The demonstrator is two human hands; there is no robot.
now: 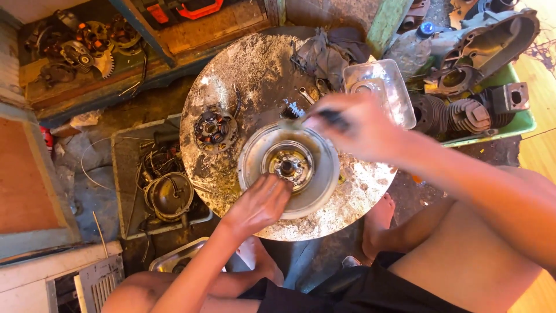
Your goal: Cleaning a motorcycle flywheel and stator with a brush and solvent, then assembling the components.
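A round metal basin point(253, 152) sits on a grimy round metal table point(255, 69), with a small engine part point(289, 164) standing in murky liquid inside it. My left hand point(259, 203) rests on the basin's near rim, fingers touching the part. My right hand point(356, 124) is raised over the basin's far right edge, blurred, shut on a dark-handled brush point(330, 117) whose pale bristle end points left. A wound stator plate point(215, 129) lies on the table left of the basin.
A clear plastic tub point(380, 88) and a dirty rag point(325, 53) sit at the table's back. A green tray point(521, 119) with finned cylinders stands right. A grey tray point(124, 174) with a round cover and wires lies left. My legs are below.
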